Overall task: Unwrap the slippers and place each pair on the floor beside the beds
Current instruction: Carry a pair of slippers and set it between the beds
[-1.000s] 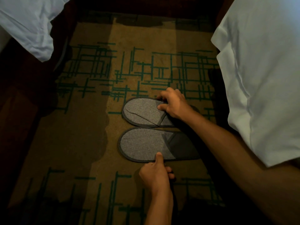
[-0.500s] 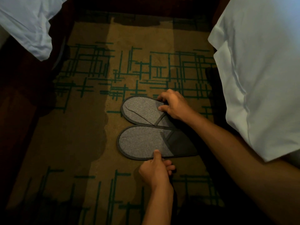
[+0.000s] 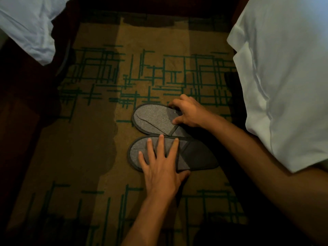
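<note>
The hands cover part of each slipper (image 3: pixel 152 118); both beds (image 3: pixel 284 77) are cut off by the edges.

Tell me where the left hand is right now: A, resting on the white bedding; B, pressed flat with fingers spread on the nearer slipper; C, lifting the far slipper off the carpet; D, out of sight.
B: the left hand lies open, fingers spread across the nearer slipper.

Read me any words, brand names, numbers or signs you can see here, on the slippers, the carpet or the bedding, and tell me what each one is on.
None: no text is readable anywhere.
Far slipper: plain grey fabric, no logo visible.
Near slipper: plain, partly covered by the left hand.
Carpet: only green line patterns, no lettering.
White bedding: blank.
</note>
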A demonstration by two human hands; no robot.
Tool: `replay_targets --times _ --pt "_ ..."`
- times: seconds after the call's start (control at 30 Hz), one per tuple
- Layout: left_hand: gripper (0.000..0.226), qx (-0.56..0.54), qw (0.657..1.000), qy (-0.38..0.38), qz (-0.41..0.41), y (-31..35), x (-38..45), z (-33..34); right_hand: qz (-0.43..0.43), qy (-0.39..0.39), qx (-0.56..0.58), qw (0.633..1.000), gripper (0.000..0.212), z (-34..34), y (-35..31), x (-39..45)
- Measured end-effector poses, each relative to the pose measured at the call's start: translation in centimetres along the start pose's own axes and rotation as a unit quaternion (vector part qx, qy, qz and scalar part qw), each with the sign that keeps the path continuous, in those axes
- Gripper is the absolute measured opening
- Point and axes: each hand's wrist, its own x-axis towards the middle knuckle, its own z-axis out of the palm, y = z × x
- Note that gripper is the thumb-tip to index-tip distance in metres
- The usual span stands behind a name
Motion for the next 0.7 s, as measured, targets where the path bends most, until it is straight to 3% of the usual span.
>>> replay_targets --times 0.3,0.7 --pt "0.105 0.061 0.998 -0.014 0.029 -1.6 0.7 -0.1 0.032 0.003 0.077 0.997 0.031 -1.2 0.6 0.8" --pt "0.102 0.036 0.999 -0.019 0.022 -1.0 1.2 -0.2 0.006 -0.004 0.025 1.000 0.018 -1.7 0.9 1.7"
